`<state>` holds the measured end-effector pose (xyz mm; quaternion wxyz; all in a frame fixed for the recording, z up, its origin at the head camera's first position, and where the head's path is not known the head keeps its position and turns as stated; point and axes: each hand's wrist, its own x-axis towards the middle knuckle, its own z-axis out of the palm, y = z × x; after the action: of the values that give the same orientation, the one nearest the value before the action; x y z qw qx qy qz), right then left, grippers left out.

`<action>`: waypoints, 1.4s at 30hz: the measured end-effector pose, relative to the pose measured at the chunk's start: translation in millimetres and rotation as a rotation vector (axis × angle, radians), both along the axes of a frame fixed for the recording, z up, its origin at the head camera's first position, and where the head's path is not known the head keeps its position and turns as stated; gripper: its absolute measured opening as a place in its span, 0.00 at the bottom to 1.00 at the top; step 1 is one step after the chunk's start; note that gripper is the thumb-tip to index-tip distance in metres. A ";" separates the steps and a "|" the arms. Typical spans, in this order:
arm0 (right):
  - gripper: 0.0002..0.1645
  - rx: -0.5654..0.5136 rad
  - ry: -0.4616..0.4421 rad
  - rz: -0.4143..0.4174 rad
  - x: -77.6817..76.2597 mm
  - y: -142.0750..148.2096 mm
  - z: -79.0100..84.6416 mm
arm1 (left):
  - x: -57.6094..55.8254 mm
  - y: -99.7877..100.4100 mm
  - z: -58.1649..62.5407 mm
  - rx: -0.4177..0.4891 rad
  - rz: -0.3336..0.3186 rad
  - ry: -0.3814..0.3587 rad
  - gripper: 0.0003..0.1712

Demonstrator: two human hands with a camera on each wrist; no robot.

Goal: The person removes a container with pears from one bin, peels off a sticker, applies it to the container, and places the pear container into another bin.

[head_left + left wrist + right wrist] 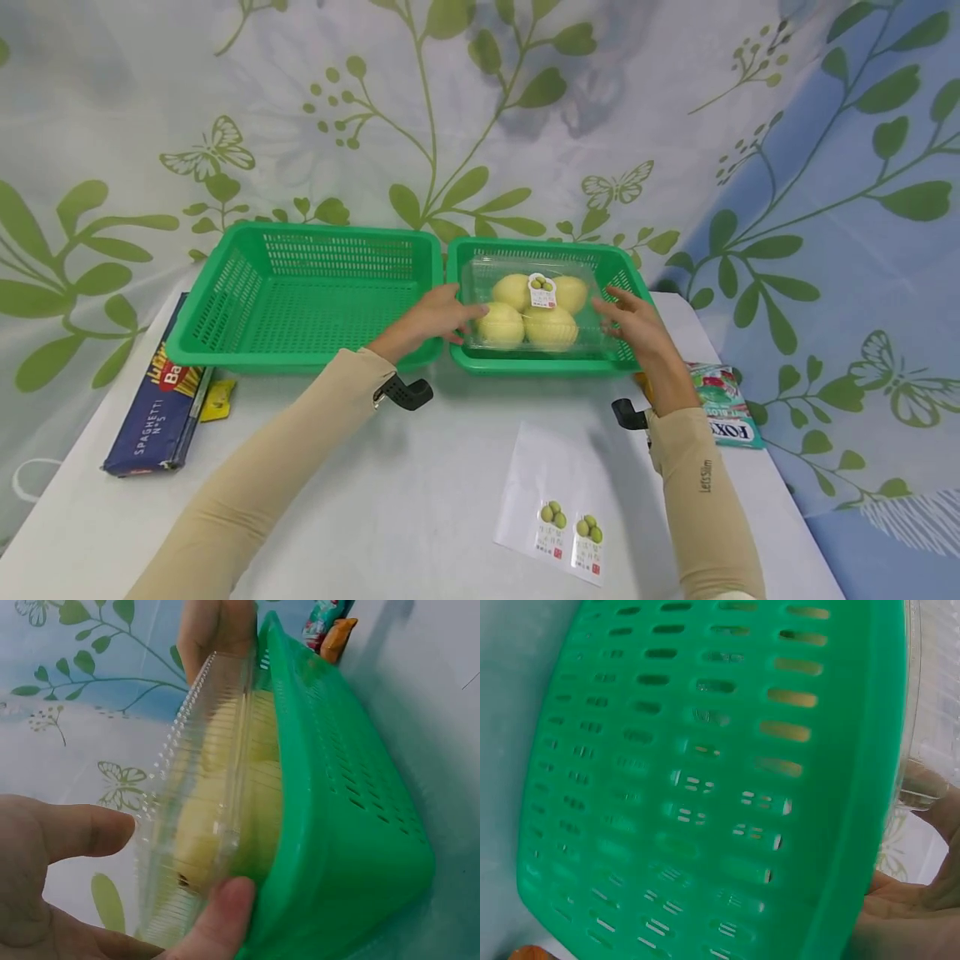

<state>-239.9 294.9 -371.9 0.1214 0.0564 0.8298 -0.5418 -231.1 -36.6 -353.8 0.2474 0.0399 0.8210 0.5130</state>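
A clear plastic box (pixel 592 342) with several pale yellow round fruits (pixel 551 327) sits within the smaller green basket (pixel 540 367) on the right. A white label (pixel 542 290) with a fruit picture is stuck on its lid. My left hand (pixel 442 315) holds the box's left end; in the left wrist view its thumb (pixel 105 829) is at the lid edge and a fingertip (pixel 232 896) lies beside the basket rim. At the opposite end my right hand (pixel 641 327) grips the box, one finger showing through the clear plastic in the right wrist view.
A larger green basket (pixel 315 360) stands to the left. Beside it lie a blue spaghetti pack (pixel 153 425) and a small yellow packet (pixel 217 400). A label sheet (pixel 525 479) lies in front. Right of the baskets is a green-and-red Fox's packet (pixel 727 408). A patterned curtain hangs behind.
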 end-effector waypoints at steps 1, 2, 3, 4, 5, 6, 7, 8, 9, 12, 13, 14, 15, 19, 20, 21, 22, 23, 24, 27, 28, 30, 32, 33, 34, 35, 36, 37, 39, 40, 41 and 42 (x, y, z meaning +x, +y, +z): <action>0.51 0.012 -0.002 -0.002 -0.2 0.0 -0.5 | 1.0 1.1 0.8 -0.016 -0.011 0.018 0.51; 0.51 0.027 -0.003 -0.005 -0.4 0.3 -0.8 | 2.7 2.3 2.2 -0.030 -0.023 0.037 0.51; 0.51 0.037 -0.004 -0.011 -0.5 0.5 -1.0 | 4.3 3.7 3.4 -0.042 -0.035 0.058 0.50; 0.52 0.051 -0.005 -0.016 -0.4 0.3 -0.9 | 5.6 5.3 4.4 -0.051 -0.048 0.079 0.50; 0.52 0.062 -0.007 -0.021 -0.3 0.5 -0.9 | 6.7 7.0 5.0 -0.063 -0.058 0.094 0.50; 0.52 0.072 -0.009 -0.024 -0.6 0.8 -1.0 | 7.5 8.9 5.4 -0.075 -0.069 0.104 0.50; 0.52 0.080 -0.015 -0.030 -0.9 1.2 -1.0 | 7.8 10.9 5.6 -0.087 -0.077 0.109 0.50; 0.52 0.091 -0.018 -0.032 -1.2 1.6 -1.0 | 8.0 13.0 5.7 -0.107 -0.088 0.113 0.50; 0.52 0.099 -0.021 -0.034 -1.7 2.0 -1.4 | 8.2 15.0 5.6 -0.124 -0.102 0.116 0.50; 0.52 0.116 -0.031 -0.034 -3.5 4.4 -3.3 | 7.4 21.2 3.7 -0.188 -0.143 0.122 0.50; 0.52 0.126 -0.030 -0.033 -3.6 4.7 -4.5 | 7.3 22.9 3.0 -0.208 -0.158 0.128 0.50; 0.51 0.142 -0.028 -0.031 -3.5 4.7 -5.8 | 7.6 24.5 2.7 -0.231 -0.175 0.135 0.51; 0.51 0.149 -0.026 -0.028 -3.6 4.6 -7.4 | 7.9 25.9 2.6 -0.250 -0.191 0.144 0.51; 0.48 0.210 -0.018 -0.010 -3.5 3.1 -13.2 | 7.6 30.6 2.8 -0.330 -0.231 0.165 0.51; 0.48 0.227 -0.018 -0.008 -4.0 2.9 -14.6 | 7.0 32.1 2.6 -0.351 -0.242 0.168 0.51; 0.47 0.235 -0.018 -0.008 -4.5 2.6 -15.8 | 5.8 33.8 1.9 -0.368 -0.248 0.168 0.51; 0.46 0.254 -0.017 -0.004 -4.9 2.2 -16.4 | 4.8 35.6 1.4 -0.385 -0.253 0.163 0.51; 0.46 0.267 -0.015 -0.005 -5.2 1.5 -16.7 | 3.7 37.5 0.7 -0.404 -0.256 0.160 0.51; 0.45 0.283 -0.013 -0.001 -5.5 0.6 -16.9 | 2.3 39.6 -0.5 -0.425 -0.266 0.156 0.51; 0.44 0.317 -0.020 0.018 -7.6 -1.8 -17.6 | -0.4 44.1 -4.5 -0.485 -0.275 0.153 0.51; 0.43 0.329 -0.021 0.030 -7.8 -2.0 -17.8 | -0.8 45.7 -5.8 -0.505 -0.278 0.155 0.51; 0.43 0.345 -0.027 0.046 -8.5 -2.2 -18.3 | -1.1 48.1 -8.3 -0.535 -0.282 0.161 0.51; 0.43 0.354 -0.032 0.056 -8.4 -2.2 -18.3 | -0.9 49.6 -9.9 -0.552 -0.287 0.167 0.51; 0.43 0.360 -0.032 0.056 -8.0 -2.1 -18.2 | -0.6 50.1 -10.3 -0.554 -0.288 0.171 0.51; 0.43 0.369 -0.029 0.057 -7.3 -2.0 -17.9 | -0.4 50.6 -10.9 -0.553 -0.289 0.176 0.51; 0.43 0.374 -0.028 0.054 -6.7 -1.6 -17.6 | -0.1 51.0 -10.9 -0.553 -0.290 0.178 0.51; 0.43 0.382 -0.025 0.054 -6.1 -1.2 -17.4 | 0.2 51.3 -10.8 -0.553 -0.292 0.181 0.51; 0.43 0.390 -0.012 0.050 -5.3 -1.2 -17.2 | 0.2 51.6 -10.9 -0.552 -0.294 0.184 0.51; 0.44 0.396 0.000 0.051 -4.7 -0.4 -16.9 | 0.5 51.8 -10.7 -0.551 -0.295 0.188 0.51; 0.44 0.401 0.005 0.054 -4.6 -0.2 -17.1 | 0.6 51.9 -10.6 -0.551 -0.296 0.190 0.51; 0.44 0.400 0.006 0.051 -4.9 0.2 -17.4 | 0.9 52.0 -10.2 -0.554 -0.299 0.194 0.50; 0.43 0.402 0.006 0.049 -5.0 0.7 -17.6 | 0.8 52.1 -10.0 -0.555 -0.301 0.196 0.50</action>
<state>-244.8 295.5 -389.5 0.1184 0.0578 0.9227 -0.3624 -230.3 15.5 -363.9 0.2416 0.1410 0.9342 0.2213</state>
